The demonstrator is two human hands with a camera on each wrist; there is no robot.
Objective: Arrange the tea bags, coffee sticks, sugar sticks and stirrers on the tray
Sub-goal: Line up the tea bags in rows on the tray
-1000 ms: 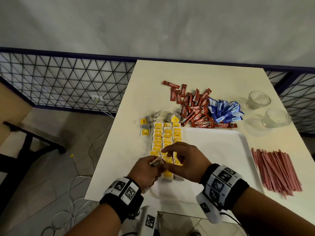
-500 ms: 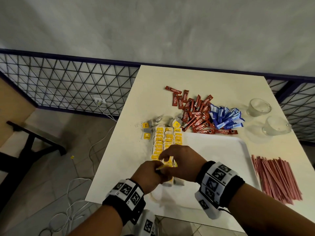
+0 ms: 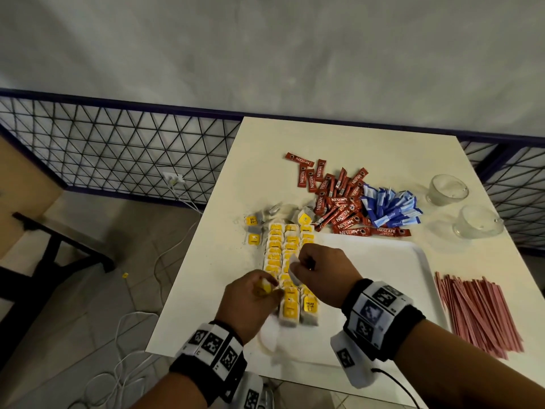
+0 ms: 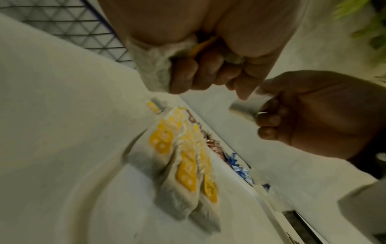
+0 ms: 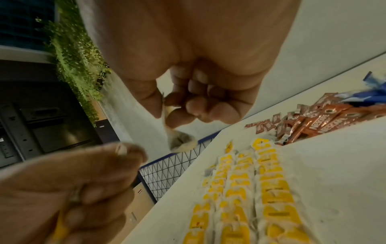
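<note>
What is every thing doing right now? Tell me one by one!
Left hand: grips a tea bag with a yellow tag.
Right hand: pinches a tea bag.
Tea bag rows: lined up on the tray.
Coffee sticks: piled off the tray.
Sugar sticks: piled.
Stirrers: bundled beside the tray.
Glass cups: upright.

The cream bench (image 3: pixel 368 149) carries a white tray (image 3: pixel 383 261), coffee sticks (image 3: pixel 339 208), sugar sticks (image 3: pixel 389 208), stirrers (image 3: pixel 477 311) and two glass cups (image 3: pixel 448 188) (loose tea bags (image 3: pixel 253 228) too).

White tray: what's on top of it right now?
On the white tray, only three rows of yellow-tagged tea bags along its left side; the rest looks bare. The hands, left and right, each holding a tea bag, cover the rows' middle.
</note>
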